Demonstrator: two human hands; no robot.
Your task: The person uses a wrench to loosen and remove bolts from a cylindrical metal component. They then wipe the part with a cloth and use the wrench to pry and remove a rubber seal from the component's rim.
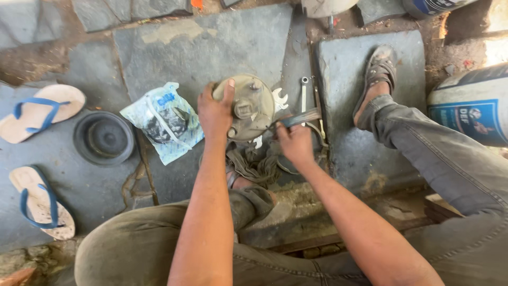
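1. Round metal housing (pixel 248 108) sits on the stone floor (pixel 196 47), between the knees.
2. Left hand (pixel 214 114) clamps the housing's left rim.
3. Right hand (pixel 295 142) grips a flat tool (pixel 300 118) at its right edge.
4. Spanners (pixel 304 95) just right; plastic bag (pixel 164 121) and black rubber cup (pixel 103 138) left, bare slab beyond.

1. Floor (pixel 211 47): grey stone slabs with dirt-filled joints.
2. Two flip-flops with blue straps, one (pixel 39 111) at the left edge, the other (pixel 39 204) below it.
3. Round black rubber cap (pixel 104 139), just right of the upper flip-flop.
4. Pale blue plastic bag (pixel 161 121) holding dark parts, beside the cap.
5. Spanners (pixel 304 92) lying side by side near the slab joint.
6. Crumpled rag (pixel 254 164) below the spanners.
7. Blue-and-white drum (pixel 471 108) on its side at the right edge.
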